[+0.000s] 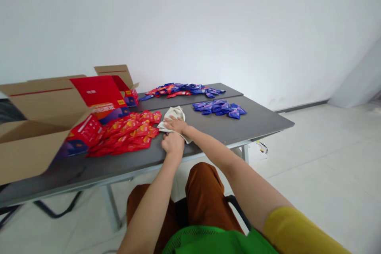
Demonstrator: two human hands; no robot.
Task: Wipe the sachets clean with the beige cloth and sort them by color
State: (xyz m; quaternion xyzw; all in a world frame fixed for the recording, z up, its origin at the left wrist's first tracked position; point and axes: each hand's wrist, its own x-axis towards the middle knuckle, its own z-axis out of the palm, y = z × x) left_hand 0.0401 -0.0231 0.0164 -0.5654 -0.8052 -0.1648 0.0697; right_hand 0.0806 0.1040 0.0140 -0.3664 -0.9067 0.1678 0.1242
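So here's the setup from my head cam: both arms reach forward, and the right arm crosses over toward the left, so the two hands end up stacked close together on a gray table point(253, 125). The right hand point(175, 125) lies open and fairly flat on top of a crumpled cloth point(173, 118), fingers pointing left and pressing down, not really pinching anything. The left hand point(173, 144) sits just below it, curled over, right at the cloth's near edge. Can't tell if it has hold of the fabric or is only touching it, since the fingers are tucked out of sight.

The cloth looks like soft off-white cotton, bunched into a loose, lumpy triangle with no clear long axis. It lies mostly ahead of the left hand and under the right, so the right hand is definitely the closer one.

Just left of both hands is a heap of glossy red packets point(126, 133), nearly touching the cloth. Past those, further left, sits an open cardboard box point(35, 127) with a red printed carton point(95, 95) by its flaps. Ahead and to the right of the hands there's a smaller pile of shiny blue packets point(218, 109), and further ahead a mixed red-and-blue pile point(178, 89).
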